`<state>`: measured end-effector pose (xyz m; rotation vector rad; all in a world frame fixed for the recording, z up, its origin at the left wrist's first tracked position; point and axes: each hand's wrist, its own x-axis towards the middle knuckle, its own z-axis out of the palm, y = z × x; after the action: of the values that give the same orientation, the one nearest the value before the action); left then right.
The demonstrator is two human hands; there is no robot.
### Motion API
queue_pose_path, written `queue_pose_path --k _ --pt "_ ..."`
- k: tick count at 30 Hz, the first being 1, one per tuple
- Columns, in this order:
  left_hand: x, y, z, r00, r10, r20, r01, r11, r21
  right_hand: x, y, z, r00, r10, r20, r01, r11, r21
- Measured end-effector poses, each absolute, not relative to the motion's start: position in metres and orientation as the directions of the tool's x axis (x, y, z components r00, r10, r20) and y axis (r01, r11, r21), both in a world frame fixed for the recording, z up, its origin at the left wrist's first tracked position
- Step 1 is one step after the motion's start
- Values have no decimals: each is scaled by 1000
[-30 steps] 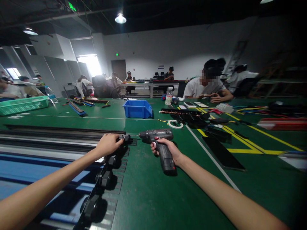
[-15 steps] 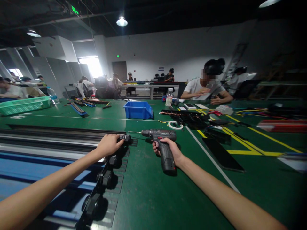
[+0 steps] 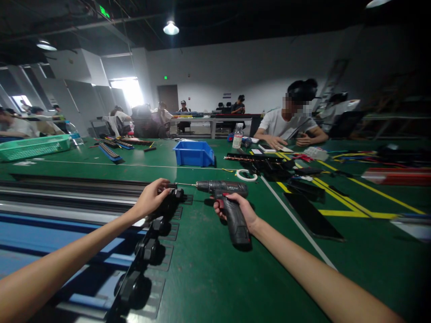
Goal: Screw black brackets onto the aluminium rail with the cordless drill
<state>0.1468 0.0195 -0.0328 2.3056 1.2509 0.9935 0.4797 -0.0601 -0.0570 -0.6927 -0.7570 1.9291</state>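
Observation:
My right hand point(image 3: 240, 210) grips the handle of a dark cordless drill point(image 3: 226, 197), whose thin bit points left toward a black roller bracket point(image 3: 172, 197). That bracket is the far end of a black strip of rollers point(image 3: 148, 246) running toward me across long metal rails point(image 3: 67, 197). My left hand point(image 3: 151, 197) rests on the bracket with fingers curled round its top, just beside the bit's tip.
A blue bin point(image 3: 194, 153), a roll of white tape point(image 3: 246, 175), black panels point(image 3: 311, 214) and cables lie on the green table point(image 3: 215, 269). A green basket point(image 3: 32, 146) stands far left. A person in a white shirt point(image 3: 286, 123) sits at the table's far right; others sit further back.
The drill has moved left and lifted slightly, bringing its bit up to the bracket. My left hand's fingers have shifted up on the bracket's top.

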Motion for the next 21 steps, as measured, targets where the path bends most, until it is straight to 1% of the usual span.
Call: queue_pose_path --k 4,9,21 --pt "147 18 -34 396 812 429 633 -579 514 480 -59 -59 -449 887 -113 -520 -361 -774" --pt "148 15 -32 406 817 409 684 -569 457 479 -58 -60 -464 878 -115 -503 -368 -782" --pt "147 15 -32 453 785 422 684 -610 401 477 -59 -56 -468 872 -145 -488 -391 -780"
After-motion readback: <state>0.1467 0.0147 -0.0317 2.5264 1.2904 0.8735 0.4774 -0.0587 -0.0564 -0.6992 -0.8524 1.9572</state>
